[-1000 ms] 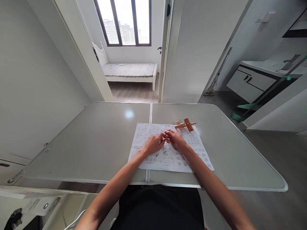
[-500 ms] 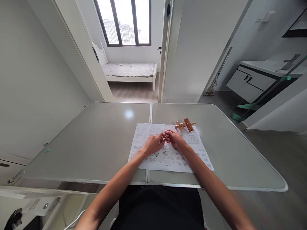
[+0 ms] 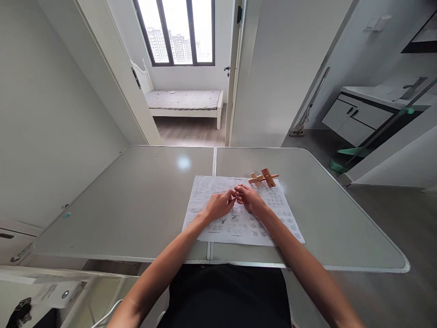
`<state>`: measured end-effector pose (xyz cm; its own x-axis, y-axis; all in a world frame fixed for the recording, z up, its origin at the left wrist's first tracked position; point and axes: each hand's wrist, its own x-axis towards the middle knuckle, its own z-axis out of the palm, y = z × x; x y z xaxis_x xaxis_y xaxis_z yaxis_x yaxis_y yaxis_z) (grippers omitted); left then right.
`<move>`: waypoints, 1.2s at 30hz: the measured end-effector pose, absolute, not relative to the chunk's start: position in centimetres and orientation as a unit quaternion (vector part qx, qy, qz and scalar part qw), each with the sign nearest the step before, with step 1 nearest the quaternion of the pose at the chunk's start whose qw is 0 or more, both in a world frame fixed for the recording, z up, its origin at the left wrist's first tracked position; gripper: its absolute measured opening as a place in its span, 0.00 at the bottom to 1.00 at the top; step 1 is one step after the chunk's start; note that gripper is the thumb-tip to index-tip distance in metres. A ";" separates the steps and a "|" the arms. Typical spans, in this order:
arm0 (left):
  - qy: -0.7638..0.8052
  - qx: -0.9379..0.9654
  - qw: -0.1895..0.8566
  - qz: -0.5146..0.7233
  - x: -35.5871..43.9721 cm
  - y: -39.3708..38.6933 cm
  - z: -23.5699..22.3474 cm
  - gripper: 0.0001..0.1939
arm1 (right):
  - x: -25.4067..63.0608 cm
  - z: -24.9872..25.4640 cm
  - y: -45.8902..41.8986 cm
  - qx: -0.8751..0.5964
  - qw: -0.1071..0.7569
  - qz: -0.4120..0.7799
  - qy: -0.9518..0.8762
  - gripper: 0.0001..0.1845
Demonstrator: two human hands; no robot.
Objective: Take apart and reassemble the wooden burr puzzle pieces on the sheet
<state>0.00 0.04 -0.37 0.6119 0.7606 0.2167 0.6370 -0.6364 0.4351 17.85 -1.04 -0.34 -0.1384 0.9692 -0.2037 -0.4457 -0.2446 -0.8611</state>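
A smooth, pale grey bench (image 3: 143,200) with rounded far corners is edged by a thin light rim, and its glossy top is split by a straight pale seam (image 3: 215,161). Across that seam a thin white paper sheet (image 3: 235,231) is spread, its surface covered with small dark printed drawings and lines of text (too fine to be read). At the far right edge of the sheet, partly over its border, crossed wooden pieces (image 3: 268,178) are set close together: the left part is paler and made of short, blocky bars, while the right part is redder, with a broad flat slab crossed by a narrow stick. Over the middle of the sheet, the left hand (image 3: 220,204) and the right hand (image 3: 248,199) are brought together with fingers curled and tips meeting; whether anything small is pinched between them cannot be told.
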 end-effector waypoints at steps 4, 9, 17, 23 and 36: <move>0.390 0.884 0.162 0.202 0.0 0.0 -0.1 0.09 | 18.0 -0.3 -0.9 -0.404 0.589 0.632 -0.300 0.22; 0.386 0.883 0.174 0.205 0.0 0.1 -0.1 0.09 | 19.4 -0.4 -0.5 -0.393 0.666 0.567 -0.284 0.28; 0.376 0.888 0.170 0.205 0.1 0.1 -0.4 0.09 | 22.2 -1.9 0.7 -0.388 0.719 0.532 -0.224 0.31; 0.371 0.890 0.170 0.201 0.1 0.1 -0.3 0.09 | 23.1 -2.7 1.2 -0.393 0.730 0.514 -0.220 0.31; 0.374 0.884 0.187 0.211 0.0 0.1 -0.2 0.08 | 22.6 -1.7 0.8 -0.396 0.733 0.513 -0.207 0.26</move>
<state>0.00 0.05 -0.22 0.6310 0.7402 0.2324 0.5828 -0.6500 0.4877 22.58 0.85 -1.73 0.3878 0.9160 -0.1027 -0.5879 0.1599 -0.7930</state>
